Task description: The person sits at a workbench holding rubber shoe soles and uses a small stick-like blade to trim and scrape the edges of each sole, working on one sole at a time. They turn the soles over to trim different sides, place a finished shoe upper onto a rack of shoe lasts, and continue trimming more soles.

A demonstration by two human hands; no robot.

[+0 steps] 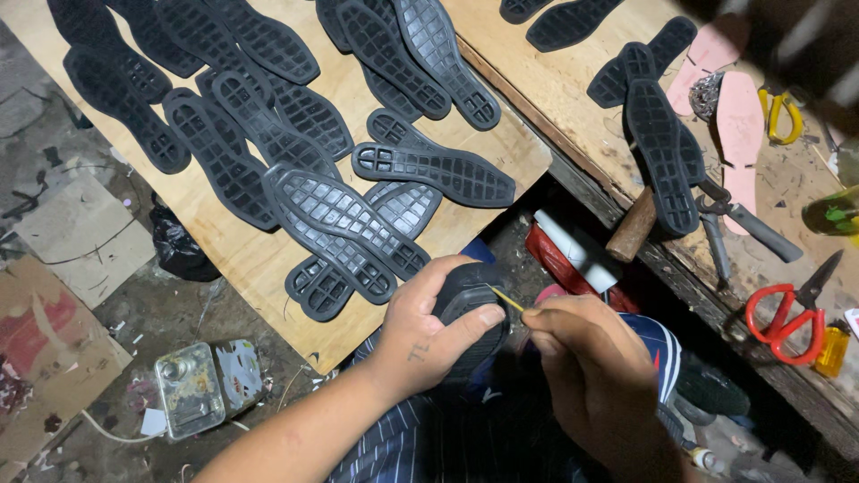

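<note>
Over the lap, just below the edge of the plywood board, a black rubber shoe sole is gripped in the left hand, with the thumb pressed across its upper face and the fingers wrapped behind it. A thin yellowish stick, perhaps a brush handle, is pinched in the closed fingers of the right hand, and its tip is laid against the sole's edge just beside the thumb. A slip could be judged likely if the sole is squeezed only by its rim, since the rubber looks flexible; the stick's tip could then be dragged onto the thumb or the striped cloth below. Many matching soles are spread on the board, overlapping, each moulded with a grid tread, matte and dark. On the wooden bench to the right, pink insoles, a hammer with a wooden handle, pliers and red-handled scissors are laid. A dented metal tin is set on the littered floor.
</note>
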